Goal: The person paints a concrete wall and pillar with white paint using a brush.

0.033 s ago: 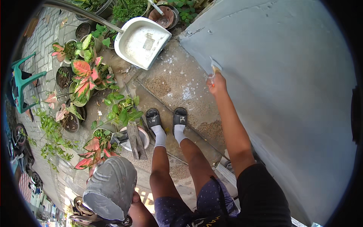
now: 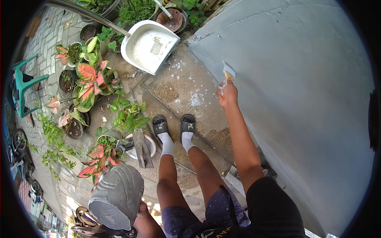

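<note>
In my right hand (image 2: 228, 95) is a paintbrush (image 2: 228, 73), its bristles against the lower edge of the grey wall (image 2: 301, 91). The bristles look coated pale grey, and the fingers wrap round the handle. At the lower left my left hand (image 2: 143, 208) grips a grey, paint-smeared container (image 2: 119, 190) that is tilted toward me. Most of that hand is hidden behind the container; only part shows at its side. The container's inside looks grey, but how much it holds I cannot tell.
A white long-handled dustpan (image 2: 152, 45) lies ahead, beside several potted plants (image 2: 89, 81). Near my sandals (image 2: 160, 125) a wooden piece (image 2: 142, 148) leans on a white pot (image 2: 151, 144). White specks dot the ground (image 2: 196, 97). A green plastic chair (image 2: 24, 85) stands far left.
My right hand and the brush have shifted slightly along the wall's lower edge. The container in my left hand has hardly moved.
</note>
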`<action>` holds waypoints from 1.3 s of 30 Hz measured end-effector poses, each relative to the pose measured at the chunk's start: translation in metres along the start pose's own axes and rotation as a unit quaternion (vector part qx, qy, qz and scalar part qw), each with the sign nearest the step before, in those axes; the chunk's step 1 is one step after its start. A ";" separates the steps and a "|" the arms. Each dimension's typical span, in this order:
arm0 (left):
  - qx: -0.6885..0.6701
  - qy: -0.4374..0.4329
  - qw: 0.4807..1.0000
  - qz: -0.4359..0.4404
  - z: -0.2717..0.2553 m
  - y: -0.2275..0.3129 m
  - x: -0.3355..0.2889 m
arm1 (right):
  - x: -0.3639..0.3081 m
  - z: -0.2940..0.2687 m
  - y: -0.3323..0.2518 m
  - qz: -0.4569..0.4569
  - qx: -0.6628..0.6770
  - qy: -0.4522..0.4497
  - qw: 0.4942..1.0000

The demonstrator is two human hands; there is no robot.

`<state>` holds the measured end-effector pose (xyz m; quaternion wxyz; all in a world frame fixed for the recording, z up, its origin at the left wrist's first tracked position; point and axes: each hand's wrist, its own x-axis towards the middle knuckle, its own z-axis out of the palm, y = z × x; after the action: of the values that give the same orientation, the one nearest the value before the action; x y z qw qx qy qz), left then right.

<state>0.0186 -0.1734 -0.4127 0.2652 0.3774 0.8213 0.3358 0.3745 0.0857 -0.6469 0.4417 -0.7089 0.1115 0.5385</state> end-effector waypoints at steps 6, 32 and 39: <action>-0.032 0.001 0.999 -0.008 -0.013 0.005 -0.008 | -0.184 0.002 -0.066 -0.272 0.045 -0.055 0.960; 0.003 -0.078 0.997 -0.015 -0.020 -0.050 0.018 | -0.021 -0.014 -0.037 0.034 0.032 -0.072 0.996; -0.001 -0.091 0.996 -0.013 -0.030 -0.056 0.026 | -0.169 -0.029 -0.056 -0.339 0.067 -0.056 0.937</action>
<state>-0.0417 -0.1911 -0.4399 0.3437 0.3955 0.7980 0.2979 0.3620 0.0432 -0.4724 0.6498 -0.6423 -0.1242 0.3870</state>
